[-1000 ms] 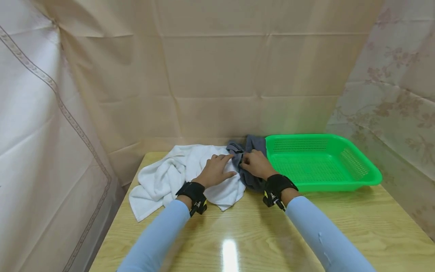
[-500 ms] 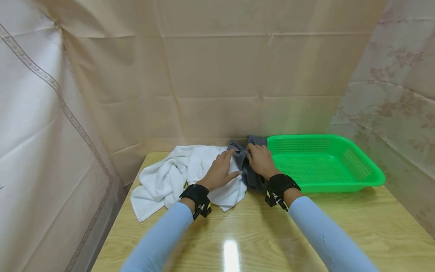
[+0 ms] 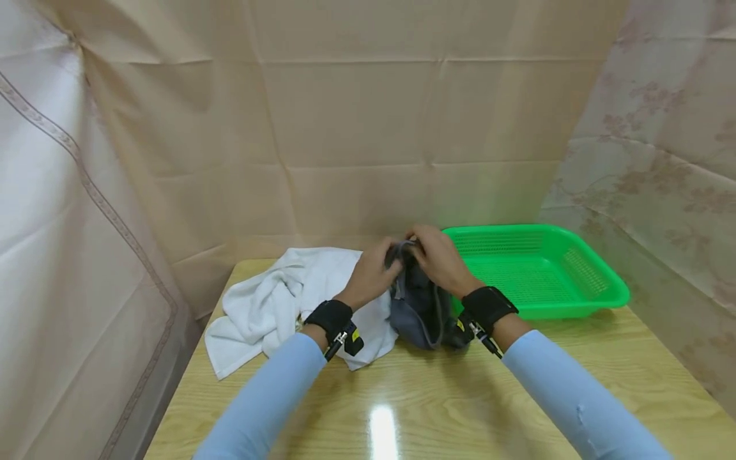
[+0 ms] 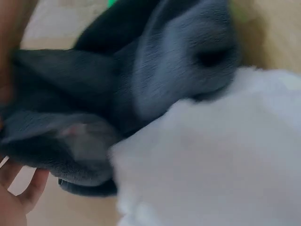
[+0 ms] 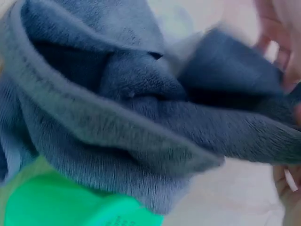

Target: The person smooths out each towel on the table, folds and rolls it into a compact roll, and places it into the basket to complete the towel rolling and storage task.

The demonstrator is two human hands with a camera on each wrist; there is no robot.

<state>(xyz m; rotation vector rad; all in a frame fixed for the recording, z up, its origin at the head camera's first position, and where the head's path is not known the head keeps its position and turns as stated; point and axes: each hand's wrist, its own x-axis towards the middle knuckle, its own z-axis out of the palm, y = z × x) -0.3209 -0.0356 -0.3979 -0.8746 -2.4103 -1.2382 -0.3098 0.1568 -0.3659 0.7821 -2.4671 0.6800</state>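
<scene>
1. Now lifted: grey fleece cloth (image 3: pixel 420 306), raised off the wooden table (image 3: pixel 402 409) at centre frame, its lower folds hanging down to the tabletop; half a second ago lying flat beside the white towel (image 3: pixel 276 300).
2. Clamped on its top edge: left hand (image 3: pixel 370 275) and right hand (image 3: pixel 439 259), fingers curled and pinching, close together, where earlier pressed low on the pile.
3. Seen close in both wrist views: bunched grey pile (image 5: pixel 141 108), white towel just beside it (image 4: pixel 216 160).
4. Left of centre: towel crumpled, touching the grey cloth.
5. Right of the hands: green plastic basket (image 3: pixel 575 300), nothing visible in it.
6. Likely meaning: grey cloth now separated from the towel, ready for handling alone.
</scene>
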